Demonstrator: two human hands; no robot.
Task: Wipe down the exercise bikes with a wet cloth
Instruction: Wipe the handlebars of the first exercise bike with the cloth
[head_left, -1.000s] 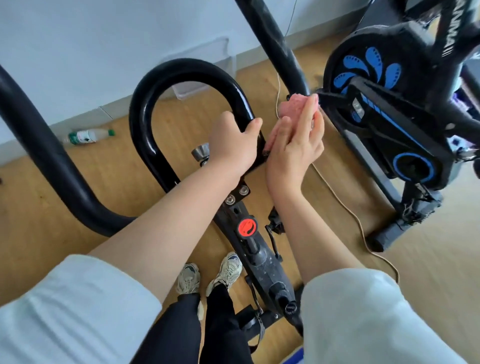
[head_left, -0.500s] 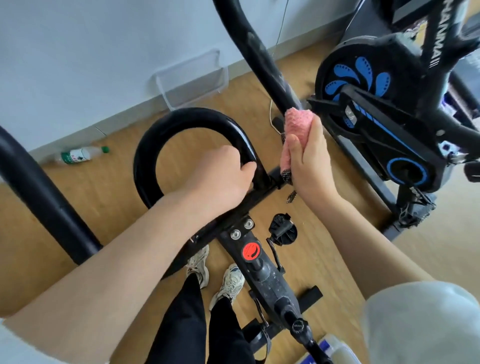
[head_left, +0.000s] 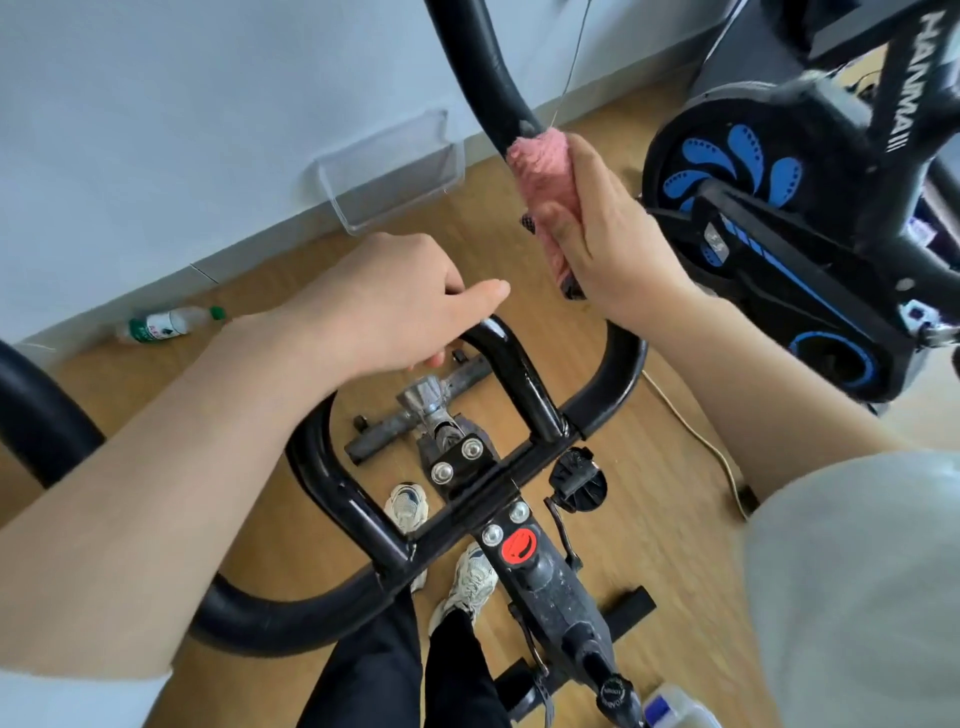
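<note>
I look down on a black exercise bike; its handlebar (head_left: 524, 384) loops across the middle and a red knob (head_left: 518, 545) sits on the frame below. My left hand (head_left: 395, 306) grips the top of the inner handlebar loop. My right hand (head_left: 608, 234) is wrapped around the right handlebar arm (head_left: 488, 67) with a pink cloth (head_left: 545, 171) pressed between palm and bar. The cloth covers the bar from my fingers up to just past my thumb.
A second black and blue exercise bike (head_left: 779, 218) stands close on the right. A clear plastic tray (head_left: 395, 171) and a plastic bottle (head_left: 166, 325) lie by the wall. A cord (head_left: 696, 431) trails on the wooden floor. My shoes (head_left: 467, 582) show below the frame.
My right hand has slid the pink cloth up along the right handlebar arm. The view has tipped down and forward. My left hand has shifted along the inner loop, still gripping it.
</note>
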